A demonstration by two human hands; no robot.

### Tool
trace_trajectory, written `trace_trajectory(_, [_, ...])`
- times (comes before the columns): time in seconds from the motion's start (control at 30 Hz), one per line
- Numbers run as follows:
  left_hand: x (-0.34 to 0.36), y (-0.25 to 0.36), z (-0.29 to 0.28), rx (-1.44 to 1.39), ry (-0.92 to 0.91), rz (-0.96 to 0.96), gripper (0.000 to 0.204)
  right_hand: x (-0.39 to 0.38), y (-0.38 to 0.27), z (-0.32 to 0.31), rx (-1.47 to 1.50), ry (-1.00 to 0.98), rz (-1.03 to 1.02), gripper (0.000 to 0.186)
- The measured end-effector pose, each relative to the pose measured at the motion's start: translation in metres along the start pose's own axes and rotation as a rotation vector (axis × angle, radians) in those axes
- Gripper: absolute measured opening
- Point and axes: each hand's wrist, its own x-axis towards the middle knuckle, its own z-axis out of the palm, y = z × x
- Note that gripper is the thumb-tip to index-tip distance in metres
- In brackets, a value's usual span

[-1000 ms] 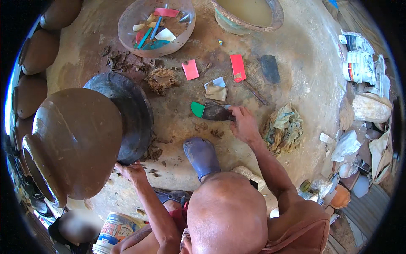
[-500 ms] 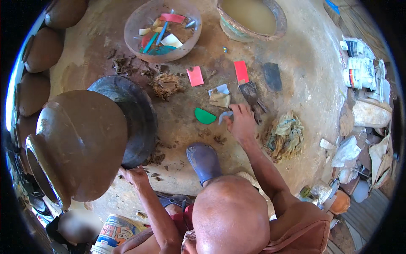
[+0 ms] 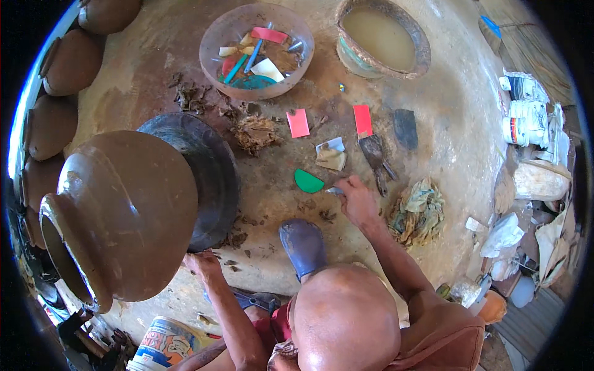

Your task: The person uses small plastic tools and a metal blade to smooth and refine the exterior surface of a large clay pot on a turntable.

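My left hand (image 3: 202,263) is at the underside of the dark turntable (image 3: 215,219), fingers curled and partly hidden by it. A large brown clay pot (image 3: 124,210) lies tilted on that turntable, its mouth to the lower left. My right hand (image 3: 359,204) pinches a small pale grey piece (image 3: 335,190) on the floor, right of a green half-round piece (image 3: 308,180). A dark scraper blade (image 3: 372,153) with a handle lies beyond my fingers, near a red rectangle (image 3: 362,119), a pink piece (image 3: 297,122), folded pale scraps (image 3: 331,154) and a black rectangle (image 3: 405,128).
A plastic bowl of tools (image 3: 216,37) and a basin of murky water (image 3: 383,37) stand at the back. Clay pots (image 3: 71,62) line the left. Bags and scraps (image 3: 526,123) crowd the right. A crumpled cloth (image 3: 411,216) and clay crumbs (image 3: 253,130) lie nearby, beside a purple-clogged foot (image 3: 300,244).
My right hand has let go of the dark scraper, which now lies farther back by the red piece, and has taken hold of the small grey piece. The whole view has shifted slightly.
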Motion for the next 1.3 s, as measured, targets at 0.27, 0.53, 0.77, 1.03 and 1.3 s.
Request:
trace_trajectory(0.27, [-0.012,0.001,0.016,-0.066,0.061,0.068,0.046,0.007,0.010,-0.010,-0.048,-0.132,-0.089,0.020])
trace_trajectory(0.53, [-0.035,0.028,0.033,-0.134,0.158,0.003,0.033,0.163,-0.129,-0.137,0.234,0.490,-0.452,0.010])
trace_trajectory(0.77, [-0.004,-0.003,-0.016,-0.013,0.129,-0.173,0.055,0.347,-0.181,-0.113,-0.284,0.171,-0.396,0.017])
trace_trajectory(1.03, [0.012,-0.054,-0.067,0.226,-0.059,-0.025,0.072,0.376,-0.169,-0.068,-0.512,0.041,-0.321,0.018])
trace_trajectory(1.3, [0.042,0.027,-0.033,-0.131,0.005,-0.089,0.070,0.328,-0.204,-0.138,0.187,0.301,-0.558,0.018])
